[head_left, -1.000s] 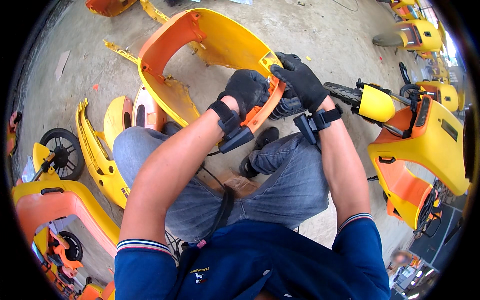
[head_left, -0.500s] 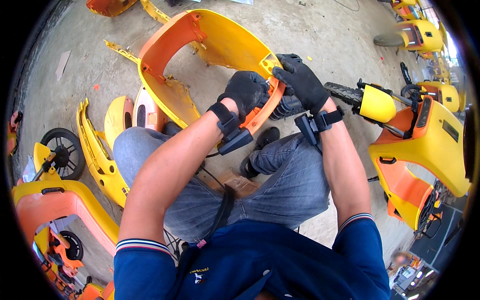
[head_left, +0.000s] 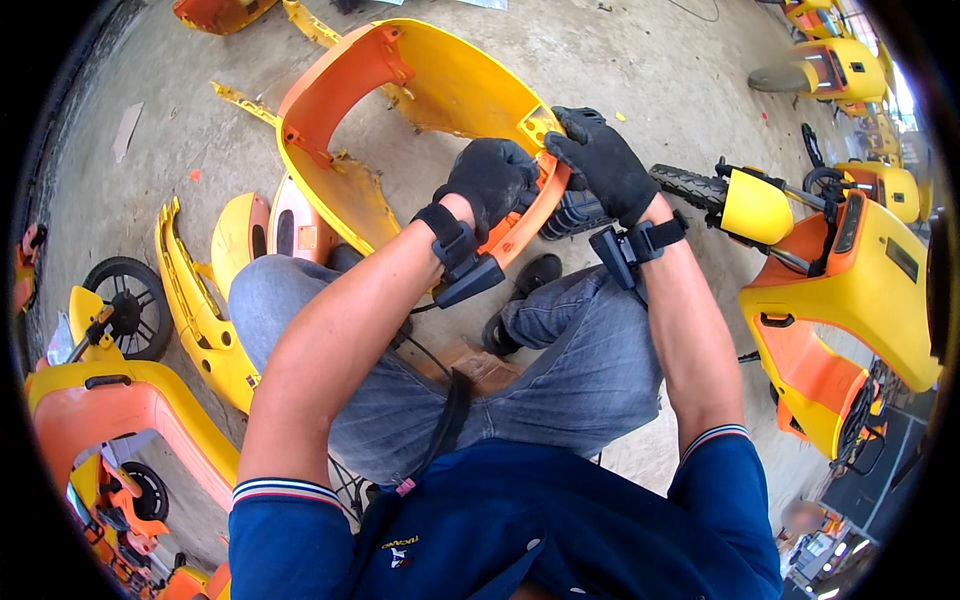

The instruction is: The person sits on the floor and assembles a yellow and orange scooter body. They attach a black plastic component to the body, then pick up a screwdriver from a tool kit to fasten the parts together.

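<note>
A large yellow and orange scooter body shell [head_left: 470,85], hollow and curved, tilts in front of my knees. My right hand [head_left: 605,165], in a black glove, is closed round its near right corner, thumb on the rim and fingers over the outer side. My gloved left hand [head_left: 490,185] is curled into a fist at the inner side of the shell's orange near edge. The fingertips of that hand are hidden, so what they hold does not show. Just beneath the right hand is a black ribbed plastic part [head_left: 575,215], partly covered by the shell.
Yellow trim panels [head_left: 200,320] lie to my left, near a black wheel [head_left: 125,305]. A yellow-orange scooter [head_left: 840,290] stands close on my right, its front tyre [head_left: 688,187] pointing toward my right hand. A piece of cardboard [head_left: 480,368] lies between my legs.
Almost nothing differs. My left fist has shifted very slightly at the shell's orange edge; the right hand and the shell stay in place.
</note>
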`<state>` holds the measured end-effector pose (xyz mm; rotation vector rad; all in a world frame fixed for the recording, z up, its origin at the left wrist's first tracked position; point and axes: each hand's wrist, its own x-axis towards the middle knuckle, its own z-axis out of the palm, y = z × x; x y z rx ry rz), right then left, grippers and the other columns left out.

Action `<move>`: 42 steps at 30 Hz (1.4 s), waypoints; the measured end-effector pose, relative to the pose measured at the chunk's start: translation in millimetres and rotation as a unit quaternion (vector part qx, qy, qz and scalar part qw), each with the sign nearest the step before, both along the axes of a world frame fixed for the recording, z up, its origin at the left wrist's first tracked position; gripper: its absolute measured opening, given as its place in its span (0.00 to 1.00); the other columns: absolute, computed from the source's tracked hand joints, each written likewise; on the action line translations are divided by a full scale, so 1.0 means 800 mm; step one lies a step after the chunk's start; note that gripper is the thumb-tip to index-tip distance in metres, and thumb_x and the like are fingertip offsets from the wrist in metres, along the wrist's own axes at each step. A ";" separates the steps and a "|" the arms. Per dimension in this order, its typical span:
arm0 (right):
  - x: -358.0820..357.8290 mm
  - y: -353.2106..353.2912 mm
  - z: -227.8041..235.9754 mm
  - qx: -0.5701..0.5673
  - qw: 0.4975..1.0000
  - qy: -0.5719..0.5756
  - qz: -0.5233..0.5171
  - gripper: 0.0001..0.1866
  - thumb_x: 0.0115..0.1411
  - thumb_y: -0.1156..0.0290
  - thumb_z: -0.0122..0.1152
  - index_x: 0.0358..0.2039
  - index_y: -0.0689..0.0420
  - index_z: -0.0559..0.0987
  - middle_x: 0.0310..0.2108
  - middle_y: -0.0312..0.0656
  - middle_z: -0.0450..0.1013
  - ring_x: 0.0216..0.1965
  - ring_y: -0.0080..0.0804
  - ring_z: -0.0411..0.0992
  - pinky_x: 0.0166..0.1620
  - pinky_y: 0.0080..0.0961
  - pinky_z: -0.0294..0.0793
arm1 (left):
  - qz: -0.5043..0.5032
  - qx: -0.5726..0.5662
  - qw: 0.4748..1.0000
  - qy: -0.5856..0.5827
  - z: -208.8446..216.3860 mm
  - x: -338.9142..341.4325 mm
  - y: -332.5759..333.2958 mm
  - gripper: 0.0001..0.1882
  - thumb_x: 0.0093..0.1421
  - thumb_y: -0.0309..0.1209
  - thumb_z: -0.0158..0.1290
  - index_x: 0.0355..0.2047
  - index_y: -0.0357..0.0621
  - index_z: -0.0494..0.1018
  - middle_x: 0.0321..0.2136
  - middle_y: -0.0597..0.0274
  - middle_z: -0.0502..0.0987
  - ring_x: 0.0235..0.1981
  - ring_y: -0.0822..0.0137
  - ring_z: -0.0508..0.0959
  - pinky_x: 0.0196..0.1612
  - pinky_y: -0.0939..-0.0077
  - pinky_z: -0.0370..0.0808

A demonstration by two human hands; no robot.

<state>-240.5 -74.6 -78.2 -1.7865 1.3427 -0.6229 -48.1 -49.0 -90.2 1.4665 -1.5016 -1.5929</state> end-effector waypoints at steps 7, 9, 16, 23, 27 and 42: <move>0.006 0.005 0.008 -0.017 1.000 0.009 0.010 0.21 0.61 0.64 0.57 0.50 0.66 0.75 0.37 0.50 0.77 0.35 0.33 0.73 0.42 0.28 0.72 | -0.085 -0.140 0.983 -0.079 -0.032 0.004 -0.011 0.08 0.54 0.32 0.56 0.27 0.39 0.78 0.25 0.53 0.80 0.26 0.60 0.79 0.32 0.67 0.74; 0.008 0.004 0.010 -0.018 1.000 0.003 0.014 0.20 0.61 0.64 0.56 0.48 0.66 0.75 0.36 0.49 0.77 0.34 0.33 0.73 0.41 0.29 0.72 | -0.106 -0.168 0.976 -0.094 -0.039 0.006 -0.014 0.08 0.54 0.32 0.56 0.27 0.40 0.78 0.26 0.52 0.80 0.27 0.59 0.79 0.33 0.66 0.74; 0.005 0.008 -0.004 -0.026 0.999 -0.018 0.038 0.20 0.60 0.63 0.57 0.46 0.65 0.76 0.34 0.49 0.76 0.32 0.33 0.73 0.40 0.29 0.71 | -0.069 -0.174 0.982 -0.037 -0.033 0.003 -0.005 0.08 0.54 0.33 0.56 0.30 0.43 0.79 0.28 0.54 0.81 0.30 0.59 0.80 0.34 0.67 0.75; 0.010 0.014 -0.011 0.013 0.998 -0.058 0.010 0.20 0.59 0.62 0.58 0.45 0.64 0.77 0.30 0.46 0.76 0.30 0.30 0.73 0.38 0.28 0.71 | -0.106 -0.136 0.985 0.016 -0.018 0.021 0.005 0.08 0.57 0.31 0.56 0.34 0.42 0.78 0.27 0.62 0.79 0.29 0.73 0.76 0.34 0.73 0.74; 0.002 0.018 -0.020 0.011 0.998 -0.052 0.021 0.19 0.59 0.63 0.58 0.46 0.63 0.77 0.30 0.44 0.76 0.30 0.28 0.73 0.38 0.28 0.71 | -0.056 0.062 0.974 0.209 -0.034 0.013 0.009 0.08 0.60 0.29 0.55 0.37 0.40 0.77 0.31 0.61 0.80 0.30 0.73 0.77 0.36 0.77 0.75; 0.018 0.036 0.006 0.071 0.994 -0.074 -0.029 0.20 0.60 0.64 0.59 0.49 0.63 0.77 0.35 0.41 0.77 0.36 0.24 0.73 0.43 0.23 0.73 | -0.114 -0.311 0.943 -0.040 0.038 0.100 0.012 0.19 0.64 0.32 0.51 0.53 0.35 0.70 0.43 0.48 0.77 0.41 0.55 0.80 0.45 0.65 0.79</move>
